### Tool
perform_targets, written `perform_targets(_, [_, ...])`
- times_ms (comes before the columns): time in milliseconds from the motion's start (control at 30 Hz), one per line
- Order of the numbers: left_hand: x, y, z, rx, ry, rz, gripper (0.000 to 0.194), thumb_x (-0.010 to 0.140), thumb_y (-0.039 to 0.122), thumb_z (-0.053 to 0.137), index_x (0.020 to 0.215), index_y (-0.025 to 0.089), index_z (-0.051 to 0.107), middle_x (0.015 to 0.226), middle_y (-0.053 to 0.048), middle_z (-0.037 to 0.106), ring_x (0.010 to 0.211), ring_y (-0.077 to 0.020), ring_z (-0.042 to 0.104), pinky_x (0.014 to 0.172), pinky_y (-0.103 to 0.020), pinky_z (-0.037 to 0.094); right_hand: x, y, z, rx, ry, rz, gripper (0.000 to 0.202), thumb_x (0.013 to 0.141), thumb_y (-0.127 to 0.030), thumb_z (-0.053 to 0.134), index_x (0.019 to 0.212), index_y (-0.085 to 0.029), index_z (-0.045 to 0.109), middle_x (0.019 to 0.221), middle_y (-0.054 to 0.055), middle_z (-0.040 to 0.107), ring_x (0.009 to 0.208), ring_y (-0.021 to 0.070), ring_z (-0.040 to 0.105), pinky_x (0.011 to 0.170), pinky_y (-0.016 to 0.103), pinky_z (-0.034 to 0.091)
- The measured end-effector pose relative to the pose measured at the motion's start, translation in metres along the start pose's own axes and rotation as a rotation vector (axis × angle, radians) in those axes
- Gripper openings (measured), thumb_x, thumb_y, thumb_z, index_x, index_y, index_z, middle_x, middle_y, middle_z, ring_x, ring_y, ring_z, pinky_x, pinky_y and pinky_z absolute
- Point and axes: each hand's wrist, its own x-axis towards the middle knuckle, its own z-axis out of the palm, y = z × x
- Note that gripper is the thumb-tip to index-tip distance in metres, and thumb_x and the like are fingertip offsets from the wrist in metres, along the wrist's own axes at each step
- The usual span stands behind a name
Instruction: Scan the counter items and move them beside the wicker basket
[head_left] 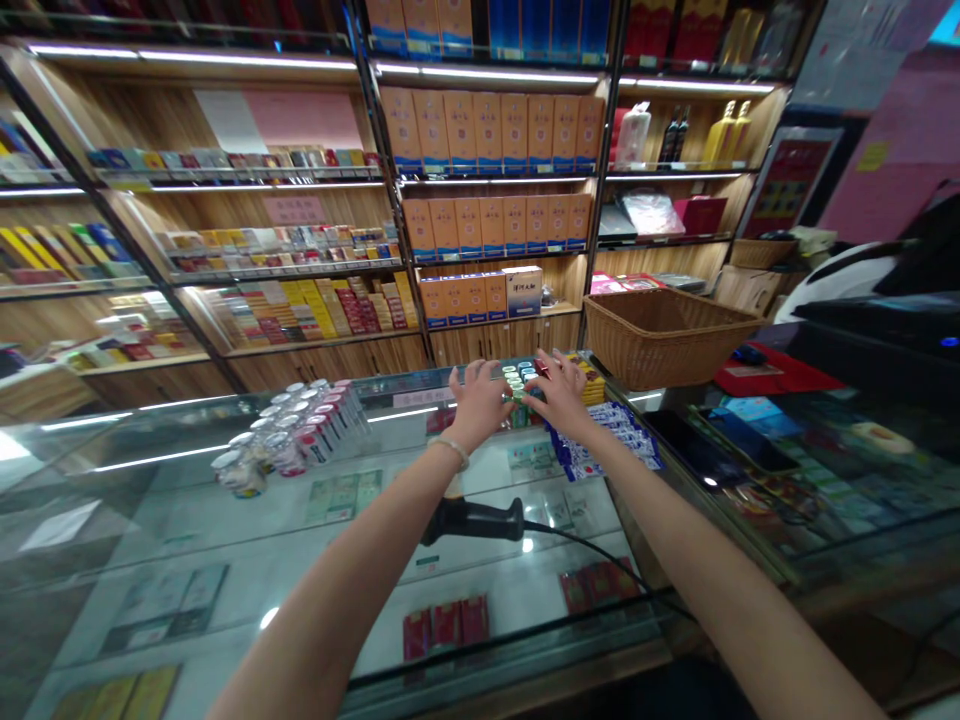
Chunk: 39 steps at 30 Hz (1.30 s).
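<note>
A tight group of small containers with pale green and bluish tops [517,380] stands on the glass counter between my hands. My left hand [480,400] is at the group's left side, fingers spread and curved, thumb against it. From the right, my right hand [559,395] reaches over its edge with fingers apart and thumb towards the containers. A small red thing [541,368] shows by the right fingers. Blue-and-white packets [611,440] lie beside my right wrist, with yellow packs [591,380] behind. Beneath my forearms rests a black corded handheld device [480,520].
Rows of white-and-pink bottles [300,430] stand at left on the glass counter [285,550]. A wicker basket [660,340] sits at right, near dark phones [694,447] and a red mat [776,370]. Stocked shelves [495,185] line the back wall.
</note>
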Motion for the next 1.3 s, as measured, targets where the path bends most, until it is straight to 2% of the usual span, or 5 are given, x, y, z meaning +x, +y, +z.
perform_targets(267, [0.002, 0.001, 0.009, 0.060, -0.045, 0.049, 0.006, 0.078, 0.022, 0.077, 0.083, 0.025, 0.078, 0.144, -0.010, 0.060, 0.143, -0.0372, 0.040, 0.120, -0.071, 0.018, -0.007, 0.002, 0.009, -0.040, -0.012, -0.009, 0.014, 0.092, -0.037, 0.069, 0.095, -0.025, 0.076, 0.162, 0.010, 0.043, 0.152, 0.0348, 0.027, 0.116, 0.063, 0.020])
perform_targets(633, [-0.001, -0.001, 0.011, 0.116, -0.106, -0.010, 0.007, 0.083, 0.034, 0.075, 0.086, 0.028, 0.078, 0.149, -0.006, 0.057, 0.145, -0.0351, 0.037, 0.119, -0.070, 0.018, -0.012, 0.007, 0.017, -0.121, -0.026, -0.002, 0.018, 0.092, -0.037, 0.067, 0.106, -0.027, 0.074, 0.161, 0.009, 0.044, 0.151, 0.0342, 0.027, 0.115, 0.062, 0.021])
perform_targets(767, [-0.002, -0.001, 0.008, 0.106, -0.049, -0.014, 0.022, 0.079, 0.031, 0.079, 0.099, 0.026, 0.074, 0.152, -0.011, 0.051, 0.145, -0.0357, 0.036, 0.121, -0.067, 0.017, -0.016, 0.008, 0.014, -0.147, -0.009, 0.005, 0.029, 0.089, -0.037, 0.068, 0.117, -0.027, 0.068, 0.163, 0.011, 0.039, 0.151, 0.0331, 0.027, 0.116, 0.061, 0.023])
perform_targets(867, [-0.002, -0.001, 0.004, 0.086, -0.009, 0.007, 0.032, 0.077, 0.030, 0.080, 0.107, 0.027, 0.071, 0.154, -0.011, 0.048, 0.145, -0.0350, 0.036, 0.123, -0.065, 0.017, -0.020, 0.008, 0.011, -0.168, 0.007, -0.008, 0.031, 0.086, -0.036, 0.071, 0.114, -0.025, 0.066, 0.164, 0.013, 0.037, 0.152, 0.0332, 0.026, 0.117, 0.061, 0.023])
perform_targets(1300, [-0.004, 0.009, 0.006, 0.134, -0.030, 0.051, 0.019, 0.076, 0.021, 0.074, 0.094, 0.025, 0.071, 0.153, -0.009, 0.049, 0.147, -0.0343, 0.034, 0.121, -0.067, 0.018, -0.022, 0.000, 0.019, -0.235, 0.040, -0.055, 0.028, 0.080, -0.023, 0.074, 0.107, -0.023, 0.065, 0.163, 0.015, 0.037, 0.152, 0.0333, 0.026, 0.119, 0.059, 0.020])
